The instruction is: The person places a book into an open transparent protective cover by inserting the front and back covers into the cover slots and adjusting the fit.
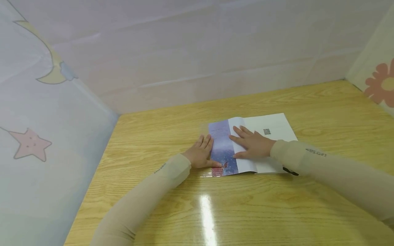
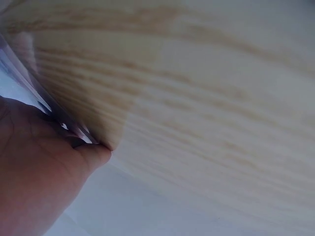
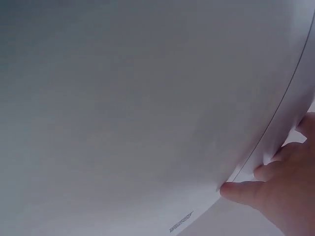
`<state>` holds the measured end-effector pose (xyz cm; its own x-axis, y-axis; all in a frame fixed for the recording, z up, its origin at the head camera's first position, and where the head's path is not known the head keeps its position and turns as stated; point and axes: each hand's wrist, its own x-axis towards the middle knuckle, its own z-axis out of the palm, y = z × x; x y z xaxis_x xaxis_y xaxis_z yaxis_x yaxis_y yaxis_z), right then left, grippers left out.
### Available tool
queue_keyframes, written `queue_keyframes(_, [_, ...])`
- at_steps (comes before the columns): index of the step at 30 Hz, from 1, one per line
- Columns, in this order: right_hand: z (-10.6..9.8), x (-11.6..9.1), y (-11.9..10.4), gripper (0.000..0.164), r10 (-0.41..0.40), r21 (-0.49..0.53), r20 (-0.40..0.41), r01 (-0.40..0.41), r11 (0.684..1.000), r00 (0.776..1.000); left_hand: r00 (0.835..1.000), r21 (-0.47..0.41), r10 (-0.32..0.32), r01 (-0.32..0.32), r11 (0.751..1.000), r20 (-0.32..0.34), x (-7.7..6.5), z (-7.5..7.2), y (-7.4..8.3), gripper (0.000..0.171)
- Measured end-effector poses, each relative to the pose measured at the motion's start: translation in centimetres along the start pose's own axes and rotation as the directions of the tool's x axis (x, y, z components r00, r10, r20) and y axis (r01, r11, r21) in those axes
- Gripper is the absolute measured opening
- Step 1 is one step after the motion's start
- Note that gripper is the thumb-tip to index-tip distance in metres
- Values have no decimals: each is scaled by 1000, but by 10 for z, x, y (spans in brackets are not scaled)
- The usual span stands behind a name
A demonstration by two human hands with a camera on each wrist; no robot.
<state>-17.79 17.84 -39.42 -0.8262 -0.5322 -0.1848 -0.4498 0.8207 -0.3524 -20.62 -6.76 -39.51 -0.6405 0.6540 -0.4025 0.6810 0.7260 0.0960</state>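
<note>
A white booklet (image 1: 274,123) with a small printed code (image 1: 266,131) lies on the wooden table in the head view. Along its left side runs a purple-blue snowy printed strip (image 1: 221,145), and clear plastic film (image 1: 204,128) sticks out past that. My left hand (image 1: 200,153) presses on the left edge, fingers straight and thumb reaching over the strip. With fingers spread, my right hand (image 1: 255,144) rests on the white part beside the strip. The left wrist view has the left hand (image 2: 44,167) along the shiny film edge; in the right wrist view, white paper fills most of the picture.
The wood-grain table (image 1: 147,147) extends on all sides of the booklet. A small black object (image 1: 290,171) shows under the right forearm. Pale fabric walls (image 1: 184,51) with a moon, star and flower stand behind and at both sides.
</note>
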Motion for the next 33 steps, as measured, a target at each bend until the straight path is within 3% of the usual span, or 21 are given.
queue_keyframes(10, [2,1,-4,80,-8,-48,-15,7,999,1000,1000,-2,-8,8,1000,-11,-2,-3,2,105])
queue_keyframes(21, [-8,-12,0,81,30,86,22,-32,996,999,1000,-20,-4,4,1000,20,1,-4,4,106])
queue_keyframes(33, [-2,-13,7,81,40,62,15,-41,997,999,1000,-15,2,-2,1000,15,-1,-4,2,105])
